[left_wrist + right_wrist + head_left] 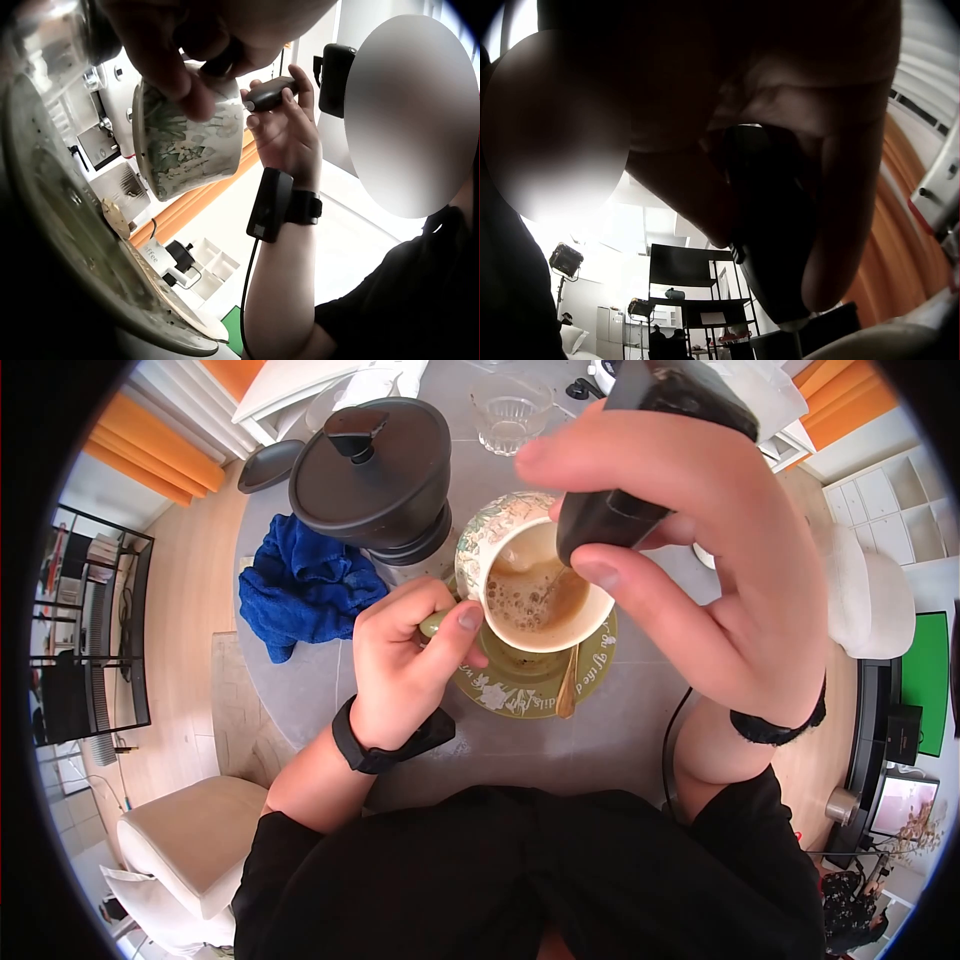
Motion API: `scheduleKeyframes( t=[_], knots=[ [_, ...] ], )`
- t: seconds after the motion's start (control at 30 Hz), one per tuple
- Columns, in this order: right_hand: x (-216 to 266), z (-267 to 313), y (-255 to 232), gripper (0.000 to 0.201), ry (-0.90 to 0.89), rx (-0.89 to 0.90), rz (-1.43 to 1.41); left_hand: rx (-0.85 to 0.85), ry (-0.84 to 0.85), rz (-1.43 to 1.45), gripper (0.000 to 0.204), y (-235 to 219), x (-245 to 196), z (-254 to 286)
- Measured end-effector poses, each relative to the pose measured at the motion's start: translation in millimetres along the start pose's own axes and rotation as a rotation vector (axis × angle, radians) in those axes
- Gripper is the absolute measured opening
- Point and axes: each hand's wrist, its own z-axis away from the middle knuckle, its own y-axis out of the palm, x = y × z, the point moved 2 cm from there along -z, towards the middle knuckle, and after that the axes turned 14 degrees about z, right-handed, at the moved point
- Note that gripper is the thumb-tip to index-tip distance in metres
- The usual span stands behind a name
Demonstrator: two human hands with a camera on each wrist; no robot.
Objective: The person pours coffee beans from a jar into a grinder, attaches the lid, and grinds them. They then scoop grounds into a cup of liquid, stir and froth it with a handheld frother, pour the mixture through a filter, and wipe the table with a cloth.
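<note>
My left hand (410, 655) grips the green handle (432, 623) of a flower-patterned cup (191, 146). The cup tilts toward me, with frothy light-brown coffee (535, 605) inside. In my right hand (745, 560) is a black handheld milk frother (600, 525), pinched between thumb and fingers over the cup's right rim. A thin shaft shows at the frother's tip in the right wrist view; its end is hidden. Below the cup lies a green saucer (490, 695) with white lettering, and a gold spoon (567, 690) rests on its right side.
Left of the cup stands a black-lidded container (370, 480) on a narrower base, beside a crumpled blue towel (305, 595). A clear ribbed glass (505, 420) is at the back of the grey table (460, 770). A beige chair (190, 830) stands at lower left.
</note>
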Motion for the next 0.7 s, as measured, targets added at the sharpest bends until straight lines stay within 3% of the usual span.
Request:
scheduleKeyframes(
  t=[0.1,0.47,0.57,0.7],
  knots=[
    [-2.2,2.3,3.2,0.039,0.057,-0.010,-0.057,0.002,-0.004,0.008,0.026,0.1,0.8,0.1],
    [-6.3,-3.4,-2.2,0.040,-0.017,0.116,0.037,0.008,0.025,0.005,0.026,-1.0,2.4,-0.2],
    [-6.4,0.7,-0.5,0.039,-0.037,0.012,0.042,-0.022,0.003,0.025,0.027,0.0,0.6,-0.1],
    [-3.5,-3.4,-3.8,0.037,-0.069,0.032,0.075,-0.024,0.000,0.039,0.027,0.3,0.6,-0.2]
  ],
)
